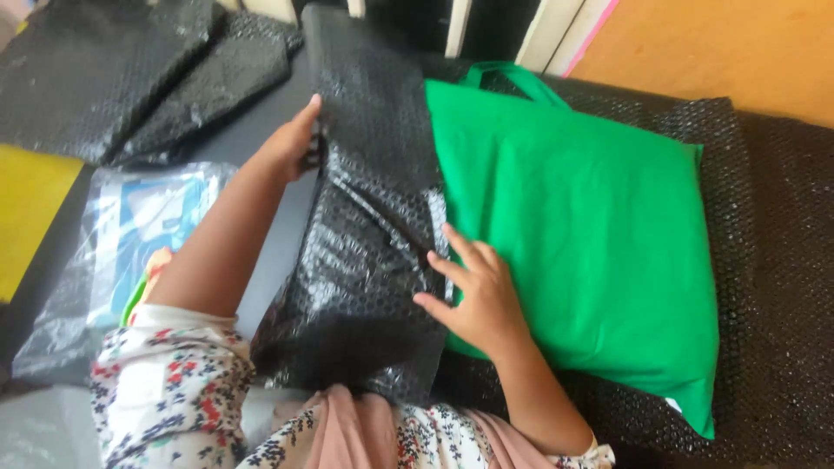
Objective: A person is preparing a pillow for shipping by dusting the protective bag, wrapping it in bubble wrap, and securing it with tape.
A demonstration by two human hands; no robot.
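A long package wrapped in black bubble wrap lies in front of me, running away from my body. My left hand grips its left edge near the far end. My right hand rests flat with fingers spread on the wrap's right edge, where it overlaps a green fabric bag. The green bag lies flat to the right, its handles pointing away from me, on a spread sheet of black bubble wrap.
Two more black bubble-wrapped packs lie at the far left. A clear plastic bag with a blue and white item sits by my left arm. A yellow surface is at the left edge, an orange one at the far right.
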